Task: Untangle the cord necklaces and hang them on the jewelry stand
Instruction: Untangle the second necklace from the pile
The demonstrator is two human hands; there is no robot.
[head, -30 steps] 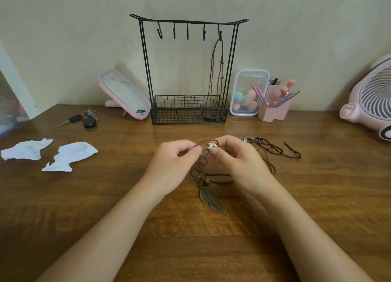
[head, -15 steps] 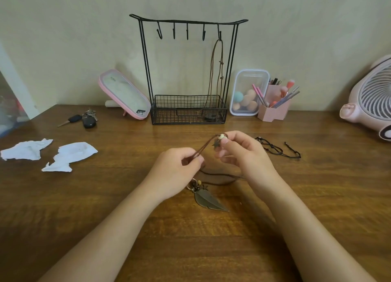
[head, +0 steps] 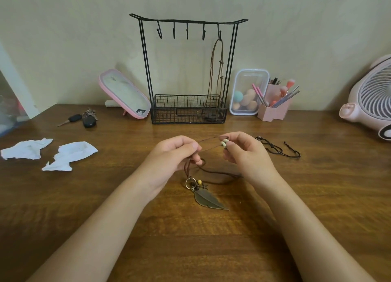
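A brown cord necklace (head: 213,171) with a bronze leaf pendant (head: 208,199) lies partly on the wooden desk between my hands. My left hand (head: 173,152) pinches its cord, and my right hand (head: 243,152) pinches the cord at a pale bead (head: 224,143); a short stretch of cord runs taut between them. A black cord necklace (head: 275,149) lies on the desk right of my right hand. The black wire jewelry stand (head: 188,70) stands at the back, with one brown necklace (head: 215,70) hanging from its rightmost hook into the basket.
Two crumpled white papers (head: 48,152) lie at the left. Keys (head: 84,118) and a pink mirror (head: 124,93) sit left of the stand. A clear box of sponges (head: 247,91) and a pink brush holder (head: 275,108) stand to its right. A pink fan (head: 372,99) is at the far right.
My hands have drawn apart, stretching the cord between them. The right hand moved right and up with the bead; the leaf pendant shifted slightly on the desk.
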